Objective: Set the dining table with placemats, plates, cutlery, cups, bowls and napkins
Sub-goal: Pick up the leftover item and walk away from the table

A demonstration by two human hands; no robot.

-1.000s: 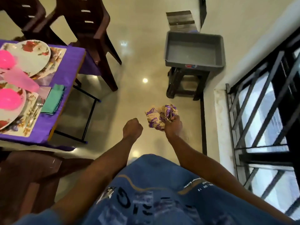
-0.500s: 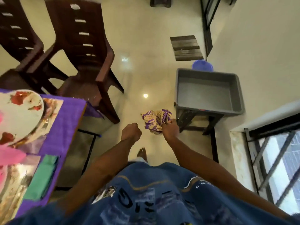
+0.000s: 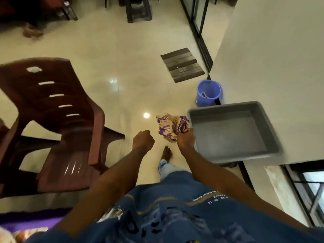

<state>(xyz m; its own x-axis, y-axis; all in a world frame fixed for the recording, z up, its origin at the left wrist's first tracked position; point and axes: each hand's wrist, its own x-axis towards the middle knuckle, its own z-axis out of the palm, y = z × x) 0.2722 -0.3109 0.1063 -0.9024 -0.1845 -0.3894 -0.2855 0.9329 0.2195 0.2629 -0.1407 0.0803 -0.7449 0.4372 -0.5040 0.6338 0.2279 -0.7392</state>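
Tiled floor underfoot, your right hand (image 3: 185, 141) grips crumpled wrapper (image 3: 171, 126), left hand (image 3: 142, 140) fisted empty; next, bin it.

A home dining room: glossy cream floor tiles (image 3: 112, 50), a brown plastic chair (image 3: 57, 120), a striped doormat (image 3: 182, 64) by a sliding door, a blue bucket (image 3: 208, 92).

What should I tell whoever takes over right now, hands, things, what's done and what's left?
Right hand grips a crumpled purple-and-tan wrapper beside the grey tub.
Left hand is a fist, holding nothing.
The purple table is only a corner at lower left, so what is done cannot be judged.
Left: probably drop the wrapper, perhaps in the blue bucket, then check the table.
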